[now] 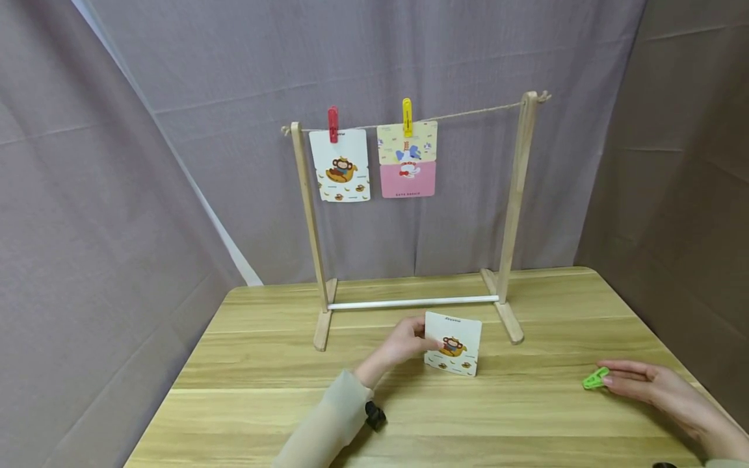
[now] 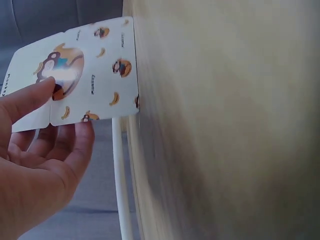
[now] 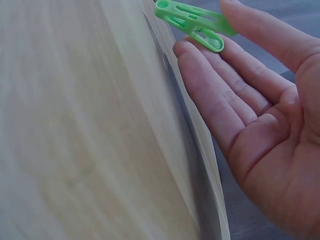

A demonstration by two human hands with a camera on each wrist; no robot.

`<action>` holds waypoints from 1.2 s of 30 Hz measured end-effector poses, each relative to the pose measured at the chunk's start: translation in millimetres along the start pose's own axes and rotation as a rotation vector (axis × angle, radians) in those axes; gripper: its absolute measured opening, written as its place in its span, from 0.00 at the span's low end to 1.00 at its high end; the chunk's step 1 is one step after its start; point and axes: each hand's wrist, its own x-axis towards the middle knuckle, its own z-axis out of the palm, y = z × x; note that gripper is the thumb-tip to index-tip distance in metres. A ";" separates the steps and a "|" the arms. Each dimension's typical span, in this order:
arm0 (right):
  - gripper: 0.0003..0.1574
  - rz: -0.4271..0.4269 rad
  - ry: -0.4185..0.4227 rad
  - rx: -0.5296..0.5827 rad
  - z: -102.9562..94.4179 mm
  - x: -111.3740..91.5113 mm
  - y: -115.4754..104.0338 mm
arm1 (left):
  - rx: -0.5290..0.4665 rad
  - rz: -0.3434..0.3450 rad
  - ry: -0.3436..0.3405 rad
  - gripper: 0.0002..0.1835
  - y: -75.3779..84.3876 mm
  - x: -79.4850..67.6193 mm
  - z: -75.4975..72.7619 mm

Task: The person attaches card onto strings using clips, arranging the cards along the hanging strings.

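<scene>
My left hand (image 1: 404, 343) pinches a white card (image 1: 453, 364) with a monkey-and-banana print by its left side, thumb in front and fingers behind. The card stands nearly upright near the tabletop; in the left wrist view the card (image 2: 100, 65) has a small notch along its edge. Over at the right of the table, my right hand (image 1: 658, 387) pinches a green clothespin (image 1: 595, 378) between thumb and fingers. The right wrist view shows the clothespin (image 3: 192, 20) at the fingertips of the right hand (image 3: 270, 105).
Behind the hands stands a wooden frame (image 1: 515, 195) with a string (image 1: 480, 112) across its top. A red clothespin (image 1: 333, 125) holds a monkey card (image 1: 342, 188); a yellow clothespin (image 1: 407, 117) holds a yellow-and-pink card (image 1: 408, 185). A white rod (image 1: 412, 303) joins the frame's feet.
</scene>
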 end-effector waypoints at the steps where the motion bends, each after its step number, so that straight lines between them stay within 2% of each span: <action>1: 0.23 -0.003 -0.002 -0.003 -0.2 -0.1 -0.1 | 0.011 0.000 -0.016 0.14 -0.9 0.2 0.7; 8: 0.28 0.033 -0.006 -0.030 -0.9 0.3 -0.4 | 0.016 -0.004 -0.063 0.13 -0.9 1.7 4.9; 12: 0.30 0.057 -0.003 -0.051 -0.4 -1.2 -0.6 | 0.021 -0.019 -0.053 0.13 0.6 4.2 7.0; 17: 0.31 0.063 -0.013 -0.081 0.1 -1.0 -3.6 | 0.023 -0.013 -0.021 0.12 6.3 15.4 6.2; 28: 0.33 0.099 -0.035 -0.070 -1.0 -2.5 -4.8 | -0.022 0.010 0.020 0.12 36.5 45.3 -1.2; 36: 0.31 0.077 -0.020 -0.065 -2.3 -3.5 -4.7 | -0.059 0.057 0.081 0.14 72.5 70.3 -11.8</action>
